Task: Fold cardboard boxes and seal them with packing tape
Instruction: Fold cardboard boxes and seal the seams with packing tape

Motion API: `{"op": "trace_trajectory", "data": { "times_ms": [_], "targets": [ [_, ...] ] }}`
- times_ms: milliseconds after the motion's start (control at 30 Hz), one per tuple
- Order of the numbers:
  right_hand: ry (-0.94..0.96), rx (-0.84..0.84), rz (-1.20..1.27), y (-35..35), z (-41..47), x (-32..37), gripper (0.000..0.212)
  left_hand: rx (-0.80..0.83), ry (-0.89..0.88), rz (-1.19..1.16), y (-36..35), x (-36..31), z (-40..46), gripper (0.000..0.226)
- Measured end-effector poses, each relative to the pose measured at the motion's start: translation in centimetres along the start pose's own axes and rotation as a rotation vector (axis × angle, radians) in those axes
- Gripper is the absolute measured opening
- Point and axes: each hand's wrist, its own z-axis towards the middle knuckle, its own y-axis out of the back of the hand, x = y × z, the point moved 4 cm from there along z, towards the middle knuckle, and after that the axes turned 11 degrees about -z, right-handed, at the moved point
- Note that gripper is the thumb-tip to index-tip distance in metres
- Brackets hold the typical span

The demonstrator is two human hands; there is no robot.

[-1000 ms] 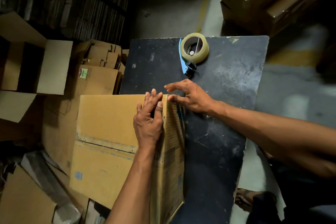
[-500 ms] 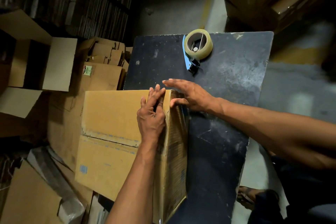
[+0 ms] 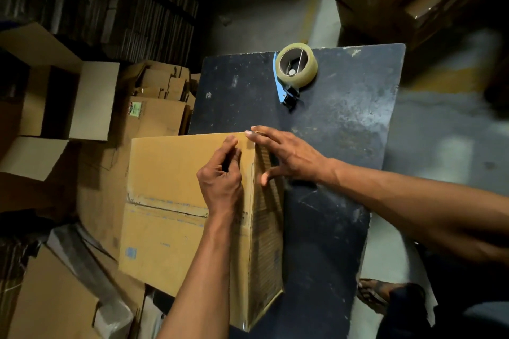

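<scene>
- Left hand [image 3: 220,177] curled loosely, fingertips pressed on the top face of the brown cardboard box [image 3: 170,201] near its right edge; no grip closed around anything.
- Right hand [image 3: 286,154] spread open, fingers over the far right corner, thumb on the side panel (printed, text unreadable).
- Box partly on the scuffed black surface [image 3: 344,132], its left part overhanging.
- Clear tape roll in a blue dispenser [image 3: 294,69] at the far edge, apart from both hands.
- Flattened cardboard pieces [image 3: 154,107] piled left.

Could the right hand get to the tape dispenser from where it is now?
Probably yes. The right hand lies open on the box edge, holding nothing, and the tape dispenser sits beyond it on bare black tabletop, nothing between.
</scene>
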Motion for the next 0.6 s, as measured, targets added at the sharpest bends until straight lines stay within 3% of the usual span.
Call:
{"op": "trace_trajectory", "data": {
  "times_ms": [100,200,300,433,533,600],
  "targets": [
    [-0.012,0.049,-0.104,0.7,-1.5,-2.0,0.125,0.046,-0.128,0.113,1.7,-0.3,-2.1,0.045],
    [-0.012,-0.051,-0.203,2.1,-1.4,0.0,0.123,-0.007,-0.043,0.078,3.9,0.5,-5.1,0.042],
    [0.153,-0.120,-0.362,0.7,-0.8,4.0,0.103,0.036,-0.059,0.193,6.1,2.2,-9.3,0.041],
    [0.317,-0.082,-0.548,-0.5,-1.7,3.1,0.076,0.065,-0.107,0.369,9.1,4.0,-14.0,0.042],
    [0.349,0.031,-0.683,0.9,-1.7,2.5,0.089,-0.028,-0.063,0.446,10.7,4.3,-17.2,0.045],
    [0.331,0.034,-0.667,1.4,-2.1,4.0,0.102,-0.006,-0.040,0.464,10.6,5.3,-19.4,0.049]
  ]
}}
